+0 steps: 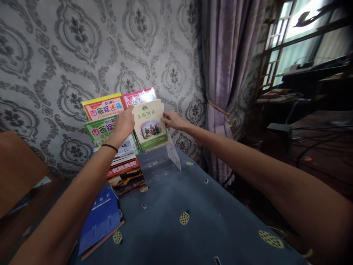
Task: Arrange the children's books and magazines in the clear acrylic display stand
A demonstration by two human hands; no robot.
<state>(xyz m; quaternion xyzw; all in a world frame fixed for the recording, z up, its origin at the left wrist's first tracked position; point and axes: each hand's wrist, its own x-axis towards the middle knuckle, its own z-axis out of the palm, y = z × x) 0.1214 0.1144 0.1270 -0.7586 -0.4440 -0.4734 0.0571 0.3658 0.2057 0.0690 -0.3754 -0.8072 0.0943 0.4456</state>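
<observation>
A cream book with a green lower band [149, 125] stands nearly upright, its illustrated cover facing me. My left hand [125, 122] is closed on its upper left edge, while my right hand [173, 120] pinches the right edge. The book's lower end is at a clear plastic stand [157, 167], whose front tier shows bare below it. Behind it rises a pink book [140, 95]. Left of it are a yellow-edged book [106, 106] and a green book [96, 129], partly hidden by my left hand and forearm.
A red-and-dark book [128, 178] leans in the stand's lower left, and a blue book [100, 217] lies before it. Beneath is a dark blue tablecloth [165, 235] with pineapple prints. A cardboard box [20, 169] is at left; a purple curtain [226, 73] hangs at right.
</observation>
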